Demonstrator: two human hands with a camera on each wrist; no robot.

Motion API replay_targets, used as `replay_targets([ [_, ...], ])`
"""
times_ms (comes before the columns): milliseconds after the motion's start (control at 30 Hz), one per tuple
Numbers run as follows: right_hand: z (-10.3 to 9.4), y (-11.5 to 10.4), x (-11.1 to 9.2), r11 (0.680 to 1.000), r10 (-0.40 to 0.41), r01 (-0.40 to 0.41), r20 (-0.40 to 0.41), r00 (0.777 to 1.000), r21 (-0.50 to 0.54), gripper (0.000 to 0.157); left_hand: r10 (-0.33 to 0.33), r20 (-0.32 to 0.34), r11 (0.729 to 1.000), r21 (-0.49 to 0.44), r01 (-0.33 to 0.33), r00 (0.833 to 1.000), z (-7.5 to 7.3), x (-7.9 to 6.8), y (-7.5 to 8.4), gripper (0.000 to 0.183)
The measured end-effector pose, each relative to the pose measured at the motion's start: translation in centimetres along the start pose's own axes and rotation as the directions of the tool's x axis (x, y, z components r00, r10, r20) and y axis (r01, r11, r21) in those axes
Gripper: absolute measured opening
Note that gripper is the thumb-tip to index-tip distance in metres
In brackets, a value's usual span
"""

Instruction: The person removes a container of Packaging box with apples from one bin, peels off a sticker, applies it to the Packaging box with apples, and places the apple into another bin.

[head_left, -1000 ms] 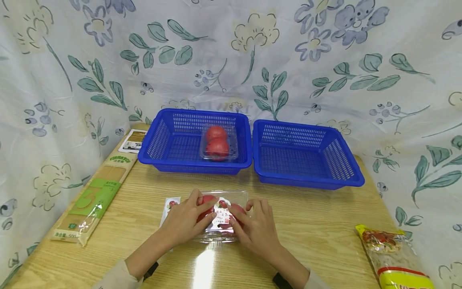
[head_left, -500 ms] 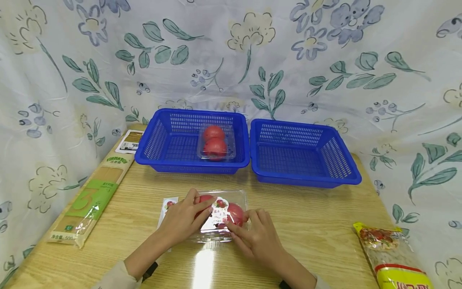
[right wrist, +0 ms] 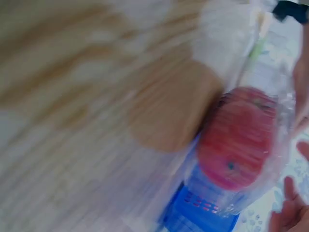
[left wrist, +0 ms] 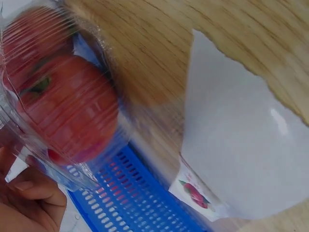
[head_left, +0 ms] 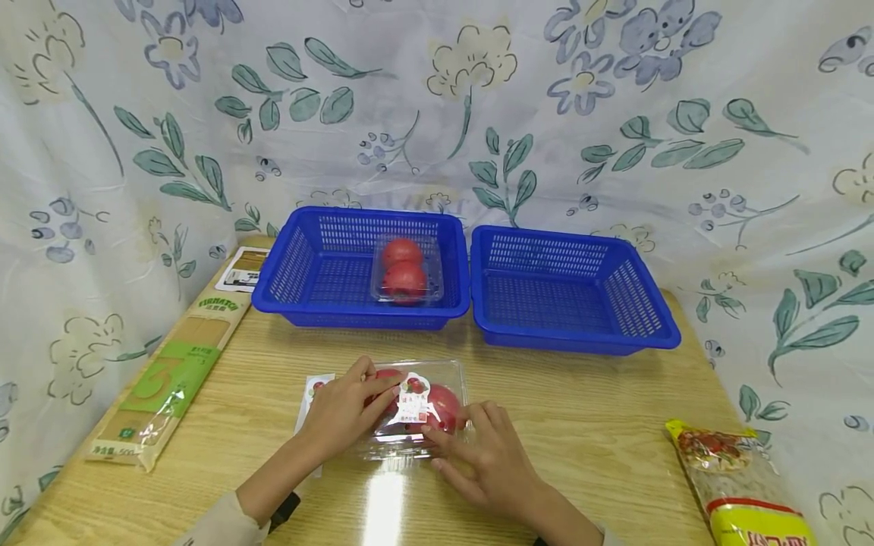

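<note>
A clear plastic box (head_left: 447,370) of tomatoes (head_left: 444,409) lies on the table before me, its lid bearing a white label (head_left: 413,402) with a red fruit picture. My left hand (head_left: 347,406) rests on the lid's left part, fingers extended to the label's left edge. At the box's lower right is my right hand (head_left: 488,459), its index fingertip by the label's lower edge and its thumb nearer the front. Partly under my left hand lies a sheet of white backing paper (left wrist: 241,130) with a small fruit sticker (left wrist: 194,193) on it.
Two blue baskets (head_left: 362,318) stand behind; the left one holds another clear box of tomatoes (head_left: 404,280), and the right basket (head_left: 573,339) is beside it. A noodle pack (head_left: 164,371) lies left, near a small card pack (head_left: 243,267). A yellow-ended bag (head_left: 740,485) lies right.
My right hand has drawn back from the label toward the lower right, uncovering the right-hand tomato. The left hand has stayed on the lid. The whole view has shifted slightly.
</note>
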State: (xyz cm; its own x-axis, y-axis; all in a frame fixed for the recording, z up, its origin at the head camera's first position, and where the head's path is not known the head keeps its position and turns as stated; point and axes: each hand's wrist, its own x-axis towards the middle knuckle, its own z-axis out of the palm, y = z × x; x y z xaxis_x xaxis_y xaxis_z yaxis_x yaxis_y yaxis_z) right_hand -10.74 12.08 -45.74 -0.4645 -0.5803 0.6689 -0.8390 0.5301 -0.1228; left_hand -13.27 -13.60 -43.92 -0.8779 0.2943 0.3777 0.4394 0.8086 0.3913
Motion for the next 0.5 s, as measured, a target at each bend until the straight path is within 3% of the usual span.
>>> replay_targets([
  [100, -0.5, -0.1, 0.3, 0.980, 0.149, -0.151, 0.030, 0.988, 0.128, 0.043, -0.012, -0.015, 1.000, -0.026, 0.011, 1.000, -0.2, -0.3, -0.3, 0.029],
  [167, -0.9, 0.0, 0.7, 0.943, 0.274, -0.284, 0.076, 0.959, 0.176, 0.056, -0.035, -0.032, 0.998, -0.046, 0.034, 0.999, -0.4, -0.7, -0.5, 0.034],
  [233, -1.3, 0.2, 1.1, 0.886, 0.402, -0.425, 0.147, 0.904, 0.184, 0.069, -0.069, -0.047, 0.996, -0.060, 0.067, 0.996, -0.7, -1.1, -0.8, 0.038],
  [333, -1.6, 0.6, 1.6, 0.769, 0.560, -0.616, 0.285, 0.778, 0.172, 0.083, -0.133, -0.052, 0.989, -0.066, 0.130, 0.990, -1.3, -1.7, -1.2, 0.046],
  [400, -1.7, 0.9, 1.7, 0.697, 0.611, -0.698, 0.372, 0.698, 0.164, 0.088, -0.179, -0.035, 0.983, -0.055, 0.177, 0.983, -1.6, -2.1, -1.6, 0.052],
  [433, -1.7, 1.1, 1.8, 0.674, 0.621, -0.721, 0.406, 0.671, 0.161, 0.090, -0.201, -0.019, 0.979, -0.048, 0.200, 0.979, -1.8, -2.2, -1.7, 0.054],
  [500, -1.6, 1.5, 1.8, 0.648, 0.612, -0.741, 0.460, 0.643, 0.174, 0.091, -0.230, 0.018, 0.972, -0.040, 0.231, 0.973, -2.0, -2.5, -2.0, 0.059],
])
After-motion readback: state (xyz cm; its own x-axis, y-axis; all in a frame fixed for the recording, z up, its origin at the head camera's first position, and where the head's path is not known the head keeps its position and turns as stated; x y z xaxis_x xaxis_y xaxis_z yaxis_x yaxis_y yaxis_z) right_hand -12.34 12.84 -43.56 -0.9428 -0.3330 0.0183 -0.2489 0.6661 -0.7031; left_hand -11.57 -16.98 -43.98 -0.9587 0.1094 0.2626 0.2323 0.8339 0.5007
